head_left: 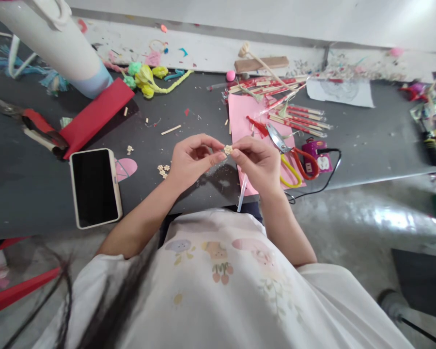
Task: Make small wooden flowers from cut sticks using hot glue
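Observation:
Both of my hands meet over the front edge of the dark table (29,194). My left hand (191,160) and my right hand (256,160) each pinch one small cream flower-shaped piece (228,149) between thumb and fingertips. A thin white stick (241,191) hangs down below my right hand. Several more cream flower pieces (163,169) lie on the table left of my left hand. A pink sheet (240,116) lies under and beyond my right hand.
A phone (95,187) lies at the left front. Scissors with red and yellow handles (294,162) and a small purple device with a black cable (318,157) sit right of my hands. Red-wrapped sticks (298,118), a red folded sheet (94,114) and yellow-green craft flowers (148,77) lie farther back.

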`<state>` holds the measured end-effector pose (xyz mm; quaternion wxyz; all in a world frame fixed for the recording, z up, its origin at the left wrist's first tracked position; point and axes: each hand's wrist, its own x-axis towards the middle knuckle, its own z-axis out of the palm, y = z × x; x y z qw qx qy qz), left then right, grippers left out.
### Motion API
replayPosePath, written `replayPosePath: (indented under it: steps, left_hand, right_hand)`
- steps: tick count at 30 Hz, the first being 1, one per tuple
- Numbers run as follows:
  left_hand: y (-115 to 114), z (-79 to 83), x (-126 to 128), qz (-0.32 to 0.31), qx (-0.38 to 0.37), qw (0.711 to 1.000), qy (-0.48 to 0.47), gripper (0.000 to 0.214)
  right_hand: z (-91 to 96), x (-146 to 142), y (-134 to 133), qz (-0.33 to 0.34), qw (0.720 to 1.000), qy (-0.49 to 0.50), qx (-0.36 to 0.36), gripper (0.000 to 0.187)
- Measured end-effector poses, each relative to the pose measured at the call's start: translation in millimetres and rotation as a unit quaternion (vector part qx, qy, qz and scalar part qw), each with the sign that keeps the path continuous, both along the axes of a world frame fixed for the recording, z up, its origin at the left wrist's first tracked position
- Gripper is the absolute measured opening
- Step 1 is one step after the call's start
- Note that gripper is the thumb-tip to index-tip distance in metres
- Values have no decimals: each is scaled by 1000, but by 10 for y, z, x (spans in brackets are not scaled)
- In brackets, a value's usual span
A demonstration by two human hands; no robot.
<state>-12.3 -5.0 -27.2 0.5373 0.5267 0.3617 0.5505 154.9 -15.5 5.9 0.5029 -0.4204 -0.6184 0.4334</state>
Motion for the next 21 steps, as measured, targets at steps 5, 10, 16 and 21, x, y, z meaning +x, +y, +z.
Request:
replayPosePath:
  steps: [5,10,16,21]
  left_hand:
    - [13,-21,-21,27,137,988,57,29]
    - [10,3,-27,71,216,967,114,22]
    - [-21,28,-22,90,248,955,136,16]
    - [-36,24,-22,94,220,962,131,14]
  right_hand:
    - [-42,-3,-1,18,996,54,-72,9]
    - [-72,17,8,43,984,99,-141,15]
    - [-56,15,8,66,966,147,-203,20]
    - [-38,-22,8,78,953,178,-230,23]
